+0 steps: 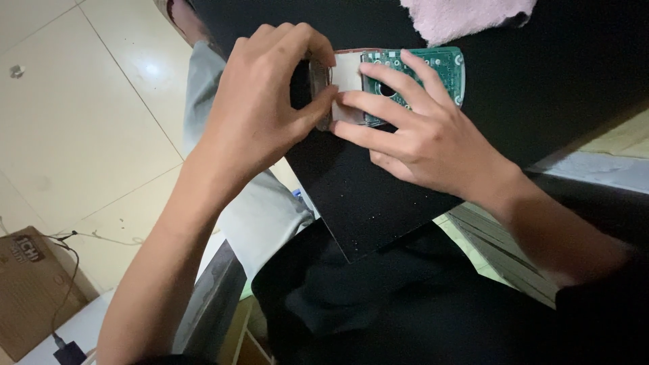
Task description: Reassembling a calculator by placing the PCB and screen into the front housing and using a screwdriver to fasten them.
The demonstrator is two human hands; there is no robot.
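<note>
— Green is what catches the eye: one green circuit board [433,71] lies near the far edge of the black board [378,196] across your lap, and both your hands are on it. How is your left set?

— Your left hand [260,108] comes in from the lower left on a bare forearm, wrist bent, knuckles arched high. Its thumb and curled fingers pinch a small greyish oval part [320,94] at the left end of the circuit board — a closed, grasping hold.

— And the right?

— Your right hand [422,138] reaches in from the lower right. It is not clenched: three fingers [395,74] lie spread and nearly flat across the circuit board, pressing on it and on the pale rectangular piece [348,71] beside the oval part. The thumb is hidden, so you cannot tell whether it grips underneath.

— Counts?

— Two hands, both yours. One circuit board, one pale piece, one oval part, one black board. One pink cloth [463,17] sits at the top edge, near the circuit board but apart from it. Off to the lower left on the tiled floor [88,101], one cardboard box [30,290] with one dark cable [64,297] running over it.
</note>
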